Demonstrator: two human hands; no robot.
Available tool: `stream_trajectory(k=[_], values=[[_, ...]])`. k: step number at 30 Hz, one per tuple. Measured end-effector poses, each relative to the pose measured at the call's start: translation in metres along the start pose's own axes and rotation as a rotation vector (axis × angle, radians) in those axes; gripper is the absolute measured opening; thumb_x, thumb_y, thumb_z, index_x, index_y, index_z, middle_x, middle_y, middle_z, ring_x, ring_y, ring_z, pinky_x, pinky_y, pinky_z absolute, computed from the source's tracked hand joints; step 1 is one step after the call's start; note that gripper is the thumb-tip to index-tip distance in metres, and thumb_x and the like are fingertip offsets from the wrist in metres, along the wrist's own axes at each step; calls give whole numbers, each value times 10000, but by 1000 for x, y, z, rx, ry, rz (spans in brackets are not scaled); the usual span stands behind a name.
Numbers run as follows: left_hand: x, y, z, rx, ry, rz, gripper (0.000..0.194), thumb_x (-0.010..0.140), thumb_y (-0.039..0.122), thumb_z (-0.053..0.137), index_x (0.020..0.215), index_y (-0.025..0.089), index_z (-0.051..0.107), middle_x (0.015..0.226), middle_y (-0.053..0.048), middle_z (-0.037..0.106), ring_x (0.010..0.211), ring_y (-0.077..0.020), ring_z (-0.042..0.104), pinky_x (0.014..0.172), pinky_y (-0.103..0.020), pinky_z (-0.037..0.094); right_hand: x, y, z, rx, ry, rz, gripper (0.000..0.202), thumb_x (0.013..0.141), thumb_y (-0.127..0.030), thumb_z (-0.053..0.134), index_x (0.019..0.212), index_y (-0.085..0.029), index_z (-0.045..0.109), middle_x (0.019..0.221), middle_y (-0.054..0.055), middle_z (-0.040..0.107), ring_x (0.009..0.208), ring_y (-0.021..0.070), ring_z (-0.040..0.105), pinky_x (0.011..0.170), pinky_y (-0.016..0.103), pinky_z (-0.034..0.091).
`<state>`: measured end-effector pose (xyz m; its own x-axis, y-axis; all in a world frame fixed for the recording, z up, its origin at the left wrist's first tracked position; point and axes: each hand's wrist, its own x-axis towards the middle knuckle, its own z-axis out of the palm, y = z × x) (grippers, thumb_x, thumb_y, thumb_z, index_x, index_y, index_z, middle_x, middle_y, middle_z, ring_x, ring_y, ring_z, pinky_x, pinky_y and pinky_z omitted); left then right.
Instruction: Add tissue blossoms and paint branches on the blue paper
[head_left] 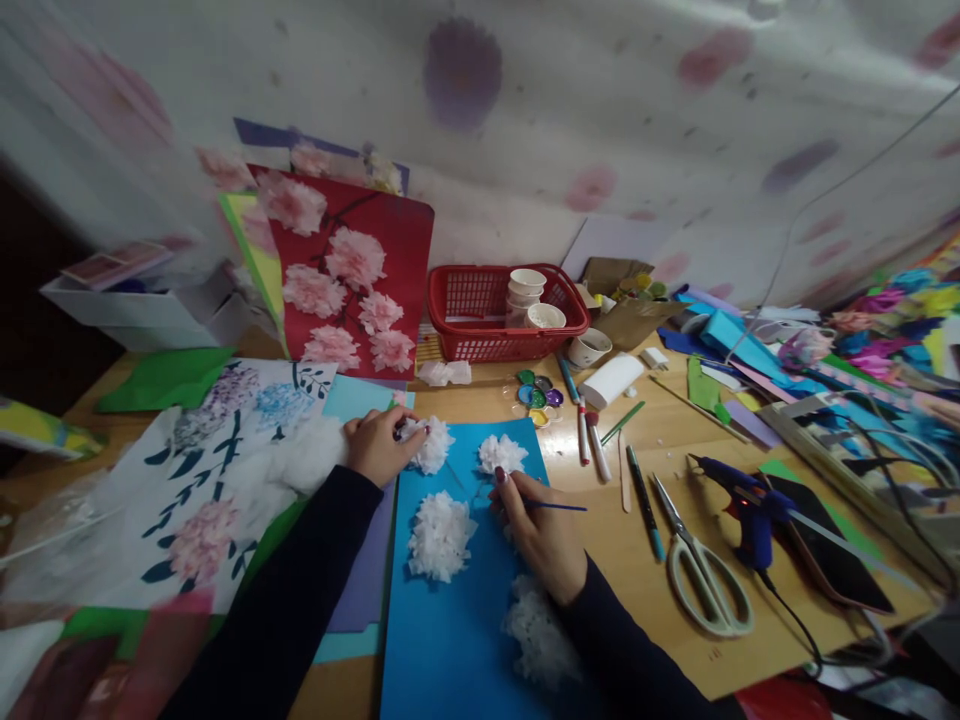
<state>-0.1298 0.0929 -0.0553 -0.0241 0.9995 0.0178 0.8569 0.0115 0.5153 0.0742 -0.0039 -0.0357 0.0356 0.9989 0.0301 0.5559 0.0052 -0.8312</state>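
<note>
With fingers (pixel 409 417) of the left hand (pixel 375 447) narrow and bent, pinching the edge of the upper left white flower (pixel 433 449) at the top of the blue sheet (pixel 427 650). With those of the right hand (pixel 551 545), gripping a thin blue stick (pixel 556 506), perhaps a brush, with its tip hard to make out. From left to right, first to a flower print (pixel 206 480) lying flat, with white fluff (pixel 311 455) on its right side; then up to a red picture (pixel 412 235) of pink flowers, standing behind. Next, back on the blue sheet, to the lower left white flower (pixel 441 537), the upper right white flower (pixel 501 455) and the lower right white flower (pixel 536 630), near the right sleeve (pixel 622 640). Behind, to a red basket (pixel 480 348) holding paper cups (pixel 526 283). Farther right, past a paint palette (pixel 537 396), to scissors (pixel 705 585), a glue gun (pixel 752 515) and a phone (pixel 832 550) on the table (pixel 637 395).
</note>
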Motion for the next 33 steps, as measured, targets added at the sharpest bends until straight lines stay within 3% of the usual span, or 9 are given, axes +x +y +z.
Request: stream_trajectory(k=[9, 14, 20, 25, 33], values=[[0, 1, 0, 1, 1, -13, 187, 763, 375, 605, 901, 266, 668, 860, 0, 706, 913, -220, 614, 882, -382, 296, -1, 3, 2, -22, -64, -16, 470, 948, -494, 377, 660, -185, 583, 568, 29, 605, 500, 130, 546, 507, 236, 406], [0, 1, 0, -1, 6, -7, 191, 763, 376, 613, 906, 266, 675, 836, 1, 700, 910, -221, 613, 887, -389, 299, -8, -1, -4, -41, -198, 55, 522, 956, -489, 355, 581, -188, 558, 480, 14, 560, 434, 117, 500, 473, 236, 372], [0, 0, 1, 0, 6, -6, 184, 764, 381, 613, 905, 276, 667, 827, 4, 698, 893, -211, 610, 892, -383, 303, -3, 0, -4, -29, -29, -66, 456, 959, -467, 366, 675, -183, 581, 582, 22, 577, 542, 131, 525, 515, 237, 394], [1, 1, 0, 5, 6, -11, 179, 761, 378, 618, 900, 274, 666, 834, 0, 702, 891, -218, 614, 883, -383, 310, 3, 3, 0, -99, -50, -142, 431, 963, -431, 367, 674, -182, 568, 579, 8, 543, 545, 122, 485, 543, 242, 370], [0, 0, 1, 3, 1, -8, 182, 773, 378, 603, 907, 272, 666, 845, 4, 698, 910, -216, 613, 892, -385, 297, -1, 1, -1, -49, -93, -66, 468, 967, -440, 364, 623, -192, 564, 509, -9, 504, 461, 113, 451, 514, 241, 350]])
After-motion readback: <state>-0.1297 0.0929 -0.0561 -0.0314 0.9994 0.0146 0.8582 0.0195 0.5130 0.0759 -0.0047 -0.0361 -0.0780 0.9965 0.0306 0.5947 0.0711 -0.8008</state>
